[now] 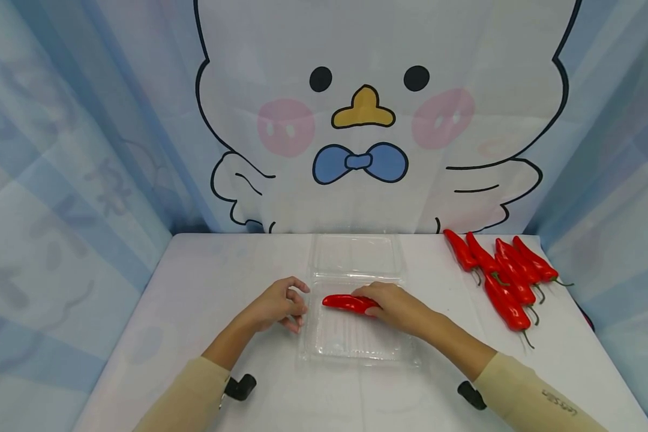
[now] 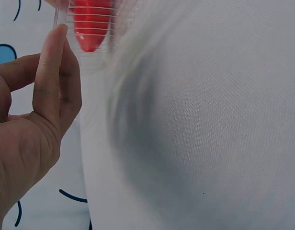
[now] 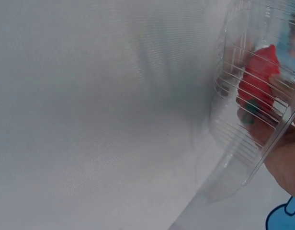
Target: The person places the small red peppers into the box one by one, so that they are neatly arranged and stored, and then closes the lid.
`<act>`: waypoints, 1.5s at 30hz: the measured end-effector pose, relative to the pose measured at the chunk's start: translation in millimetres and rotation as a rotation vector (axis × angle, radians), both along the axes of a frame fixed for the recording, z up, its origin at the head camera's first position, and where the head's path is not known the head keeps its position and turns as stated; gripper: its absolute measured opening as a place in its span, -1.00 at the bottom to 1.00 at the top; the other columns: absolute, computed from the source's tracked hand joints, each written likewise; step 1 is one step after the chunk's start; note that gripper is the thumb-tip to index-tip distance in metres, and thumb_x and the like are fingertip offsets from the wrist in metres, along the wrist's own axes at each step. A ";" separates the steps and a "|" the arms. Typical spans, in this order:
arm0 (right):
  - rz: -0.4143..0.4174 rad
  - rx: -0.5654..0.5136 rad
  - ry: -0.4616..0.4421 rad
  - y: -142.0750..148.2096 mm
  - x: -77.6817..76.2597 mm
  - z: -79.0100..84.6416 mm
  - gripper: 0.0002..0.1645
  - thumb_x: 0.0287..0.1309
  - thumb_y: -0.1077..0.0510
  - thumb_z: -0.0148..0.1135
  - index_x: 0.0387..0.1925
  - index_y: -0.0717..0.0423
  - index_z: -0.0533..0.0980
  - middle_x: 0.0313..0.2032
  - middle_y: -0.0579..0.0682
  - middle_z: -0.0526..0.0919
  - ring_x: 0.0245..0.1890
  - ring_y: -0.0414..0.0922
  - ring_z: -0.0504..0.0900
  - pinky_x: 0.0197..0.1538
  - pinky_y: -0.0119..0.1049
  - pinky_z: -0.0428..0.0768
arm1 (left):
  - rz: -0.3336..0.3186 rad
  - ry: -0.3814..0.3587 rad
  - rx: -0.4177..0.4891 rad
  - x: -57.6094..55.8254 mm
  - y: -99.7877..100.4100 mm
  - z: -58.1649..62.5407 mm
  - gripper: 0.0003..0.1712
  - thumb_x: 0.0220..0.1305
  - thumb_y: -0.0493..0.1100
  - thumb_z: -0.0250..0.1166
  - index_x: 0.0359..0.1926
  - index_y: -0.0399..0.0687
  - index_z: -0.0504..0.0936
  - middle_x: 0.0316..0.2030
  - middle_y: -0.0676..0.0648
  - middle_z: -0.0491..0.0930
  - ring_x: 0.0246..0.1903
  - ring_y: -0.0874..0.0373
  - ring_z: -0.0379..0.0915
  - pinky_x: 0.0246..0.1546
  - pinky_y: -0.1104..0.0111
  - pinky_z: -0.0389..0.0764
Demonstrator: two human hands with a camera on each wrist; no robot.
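Note:
A clear plastic clamshell box (image 1: 351, 348) lies open on the white table, its lid (image 1: 356, 255) folded back toward the wall. My right hand (image 1: 393, 305) grips a red chili pepper (image 1: 341, 302) by its stem half, its tip pointing left. In the right wrist view the pepper (image 3: 256, 84) and its green stem show through the box's ribbed wall, so it is inside the tray. Beside the box's left edge is my left hand (image 1: 278, 305), fingers loosely bent and holding nothing. The left wrist view shows a fingertip (image 2: 60, 31) right at the clear rim.
Several red chili peppers (image 1: 507, 306) with green stems lie grouped at the table's back right. A cartoon-printed cloth (image 1: 367, 204) hangs behind the table (image 1: 221, 264), and blue-and-white curtains (image 1: 59, 240) close both sides. Black wrist devices (image 1: 240, 387) sit at both sleeves.

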State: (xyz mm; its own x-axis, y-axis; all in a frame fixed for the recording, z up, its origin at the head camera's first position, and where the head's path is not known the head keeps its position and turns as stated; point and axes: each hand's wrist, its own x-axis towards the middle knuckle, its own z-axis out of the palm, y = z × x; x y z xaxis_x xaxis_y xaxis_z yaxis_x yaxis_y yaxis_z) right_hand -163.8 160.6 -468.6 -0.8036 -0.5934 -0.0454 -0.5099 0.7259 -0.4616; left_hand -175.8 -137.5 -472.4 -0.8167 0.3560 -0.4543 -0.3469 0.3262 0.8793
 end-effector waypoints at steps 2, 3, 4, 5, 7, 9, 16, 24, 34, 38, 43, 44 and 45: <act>-0.003 0.006 0.019 -0.5 0.9 -0.4 -0.47 0.23 0.23 0.44 0.23 -0.05 0.59 0.04 -0.06 0.70 -0.01 -0.13 0.64 0.09 -0.16 0.75 | -0.001 0.001 0.001 0.0 0.0 -0.3 -0.48 0.30 -0.45 0.31 0.25 -0.27 0.40 -0.34 -0.16 0.56 -0.53 0.06 0.62 -0.49 0.22 0.80; -0.004 0.009 0.029 -0.7 1.4 -0.5 -0.47 0.23 0.23 0.44 0.23 -0.05 0.59 0.03 -0.06 0.70 -0.02 -0.14 0.65 0.08 -0.18 0.75 | -0.001 0.001 0.001 0.0 0.0 -0.4 -0.48 0.31 -0.45 0.31 0.25 -0.27 0.40 -0.34 -0.16 0.56 -0.53 0.06 0.62 -0.48 0.22 0.80; -0.006 0.013 0.039 -0.8 1.9 -0.8 -0.47 0.23 0.23 0.44 0.23 -0.06 0.59 0.02 -0.06 0.69 -0.04 -0.14 0.64 0.06 -0.20 0.76 | -0.002 0.002 0.000 0.0 0.0 -0.6 -0.48 0.31 -0.45 0.30 0.25 -0.26 0.40 -0.34 -0.16 0.56 -0.53 0.06 0.62 -0.48 0.22 0.80; -0.009 0.019 0.050 -0.9 2.4 -1.2 -0.47 0.23 0.22 0.44 0.23 -0.07 0.59 0.01 -0.06 0.68 -0.06 -0.15 0.64 0.03 -0.22 0.76 | -0.003 0.003 -0.002 -0.1 0.0 -0.7 -0.49 0.31 -0.45 0.30 0.25 -0.26 0.40 -0.34 -0.16 0.56 -0.53 0.06 0.62 -0.48 0.22 0.80; -0.015 0.038 0.084 -1.3 3.3 -2.6 -0.48 0.22 0.21 0.45 0.22 -0.09 0.60 -0.02 -0.06 0.67 -0.11 -0.17 0.63 -0.03 -0.28 0.76 | -0.002 0.003 -0.003 -0.3 -0.1 -1.0 -0.49 0.32 -0.45 0.30 0.25 -0.26 0.40 -0.33 -0.17 0.56 -0.53 0.06 0.62 -0.48 0.22 0.80; -0.017 0.060 0.127 -1.6 3.8 -4.0 -0.48 0.21 0.20 0.46 0.21 -0.12 0.61 -0.04 -0.07 0.65 -0.14 -0.19 0.62 -0.07 -0.33 0.75 | -0.003 0.001 -0.005 -0.3 -0.2 -0.4 -0.49 0.32 -0.44 0.30 0.25 -0.26 0.40 -0.33 -0.17 0.56 -0.53 0.05 0.62 -0.47 0.22 0.80; -0.015 0.101 0.252 -2.7 4.5 -6.3 -0.48 0.17 0.19 0.50 0.18 -0.13 0.64 -0.07 -0.04 0.63 -0.14 -0.15 0.60 -0.14 -0.32 0.75 | -0.014 0.001 -0.008 -1.0 0.3 4.2 -0.48 0.32 -0.45 0.29 0.27 -0.28 0.39 -0.32 -0.17 0.57 -0.52 0.06 0.63 -0.47 0.22 0.80; -0.035 0.115 0.356 -5.8 7.0 -12.9 -0.44 0.11 0.18 0.55 0.16 -0.15 0.64 -0.11 -0.04 0.64 -0.17 -0.14 0.59 -0.16 -0.33 0.75 | -0.007 -0.001 -0.008 -0.4 0.5 3.6 -0.48 0.32 -0.45 0.30 0.27 -0.28 0.39 -0.32 -0.17 0.57 -0.53 0.06 0.63 -0.47 0.23 0.80; -0.065 0.104 0.431 -8.0 8.6 -17.1 -0.41 0.06 0.16 0.59 0.16 -0.17 0.65 -0.13 -0.06 0.66 -0.18 -0.14 0.60 -0.19 -0.34 0.74 | -0.004 0.000 -0.013 0.4 0.9 2.7 -0.50 0.34 -0.43 0.31 0.25 -0.25 0.40 -0.30 -0.19 0.56 -0.52 0.03 0.63 -0.46 0.22 0.80; -0.068 0.098 0.457 -8.0 7.8 -18.2 -0.44 0.03 0.17 0.61 0.12 -0.15 0.67 -0.13 -0.06 0.67 -0.18 -0.13 0.61 -0.17 -0.33 0.75 | -0.003 0.001 -0.017 -0.3 0.7 1.7 -0.51 0.34 -0.42 0.31 0.24 -0.23 0.42 -0.30 -0.19 0.56 -0.52 0.03 0.63 -0.46 0.23 0.80; -0.073 0.093 0.481 -8.2 7.3 -18.7 -0.46 0.00 0.19 0.63 0.07 -0.12 0.70 -0.15 -0.06 0.67 -0.19 -0.13 0.61 -0.17 -0.33 0.76 | -0.003 -0.001 -0.018 -0.8 0.2 -0.3 -0.51 0.34 -0.42 0.31 0.24 -0.23 0.42 -0.30 -0.19 0.56 -0.52 0.03 0.64 -0.46 0.22 0.80; -0.073 0.092 0.484 -8.3 7.3 -18.5 -0.46 -0.01 0.19 0.63 0.06 -0.12 0.70 -0.15 -0.06 0.67 -0.19 -0.13 0.61 -0.18 -0.33 0.76 | -0.003 -0.001 -0.019 -0.8 0.2 -0.4 -0.51 0.33 -0.42 0.32 0.24 -0.23 0.42 -0.30 -0.19 0.57 -0.52 0.03 0.64 -0.46 0.22 0.80; -0.073 0.089 0.484 -8.3 7.2 -18.6 -0.46 -0.01 0.19 0.63 0.06 -0.11 0.70 -0.15 -0.06 0.67 -0.20 -0.14 0.61 -0.18 -0.33 0.76 | -0.003 -0.002 -0.019 -0.7 0.2 -0.3 -0.51 0.33 -0.42 0.32 0.24 -0.23 0.42 -0.30 -0.19 0.57 -0.52 0.03 0.64 -0.46 0.22 0.80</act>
State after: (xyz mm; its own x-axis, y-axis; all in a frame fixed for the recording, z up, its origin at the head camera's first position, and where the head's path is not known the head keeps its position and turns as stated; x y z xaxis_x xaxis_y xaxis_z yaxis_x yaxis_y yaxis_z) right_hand -156.6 152.4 -487.2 -0.7841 -0.5457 0.2955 -0.5970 0.7933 -0.1192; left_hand -176.5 -137.3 -472.7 -0.8147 0.3495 -0.4627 -0.3477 0.3442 0.8721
